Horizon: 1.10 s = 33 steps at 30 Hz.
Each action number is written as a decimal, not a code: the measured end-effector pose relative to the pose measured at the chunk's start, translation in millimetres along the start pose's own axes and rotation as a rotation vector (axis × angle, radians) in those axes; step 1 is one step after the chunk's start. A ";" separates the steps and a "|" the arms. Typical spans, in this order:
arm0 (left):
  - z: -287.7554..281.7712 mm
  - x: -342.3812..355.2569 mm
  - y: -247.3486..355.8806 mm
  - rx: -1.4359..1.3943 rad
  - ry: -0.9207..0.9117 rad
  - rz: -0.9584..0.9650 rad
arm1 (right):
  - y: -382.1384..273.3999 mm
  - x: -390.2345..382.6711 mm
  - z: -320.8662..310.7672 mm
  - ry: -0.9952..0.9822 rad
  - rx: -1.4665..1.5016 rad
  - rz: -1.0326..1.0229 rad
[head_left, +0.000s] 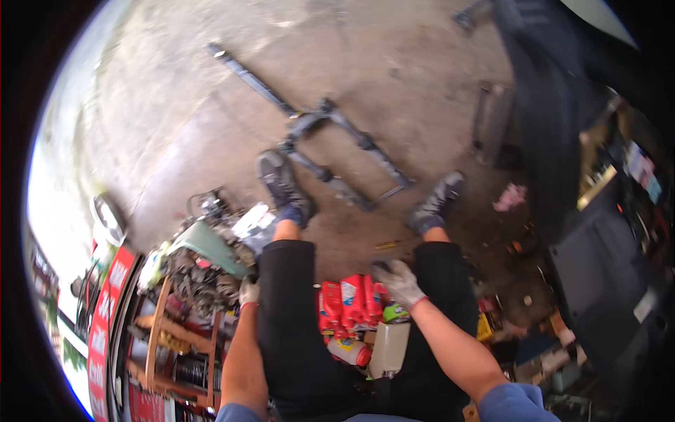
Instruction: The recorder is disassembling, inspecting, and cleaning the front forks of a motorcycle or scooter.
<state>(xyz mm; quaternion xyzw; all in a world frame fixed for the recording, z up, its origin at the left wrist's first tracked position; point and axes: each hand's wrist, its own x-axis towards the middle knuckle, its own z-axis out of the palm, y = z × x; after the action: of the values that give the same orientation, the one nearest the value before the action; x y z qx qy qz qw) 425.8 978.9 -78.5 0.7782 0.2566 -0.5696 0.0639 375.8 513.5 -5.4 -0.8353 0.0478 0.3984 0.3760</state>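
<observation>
— Where are the hands?
— Both are gloved. The right hand hovers above the red bottles between the knees, fingers spread, gripping nothing.
— And the left?
— The left hand hangs beside the thigh, near the wooden rack of metal parts; whether its fingers are curled, I cannot tell.

Bare concrete floor ahead, metal frame across it (red bottles underfoot)
</observation>
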 end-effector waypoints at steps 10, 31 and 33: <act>-36.1 18.9 -24.8 0.095 0.011 0.122 | 55.6 31.5 -94.0 0.454 1.119 0.506; -126.5 15.4 110.1 0.357 0.443 -0.066 | 589.4 -108.1 -11.8 -0.498 -0.522 0.740; -161.9 39.2 112.3 0.303 0.549 0.034 | 579.5 -41.1 -32.8 -0.394 -0.416 0.698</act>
<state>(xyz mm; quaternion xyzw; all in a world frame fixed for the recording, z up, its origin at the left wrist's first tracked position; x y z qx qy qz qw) 625.6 958.6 -80.7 0.9078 0.1633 -0.3688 -0.1151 148.8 69.5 -305.4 -0.7352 0.1730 0.6538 0.0454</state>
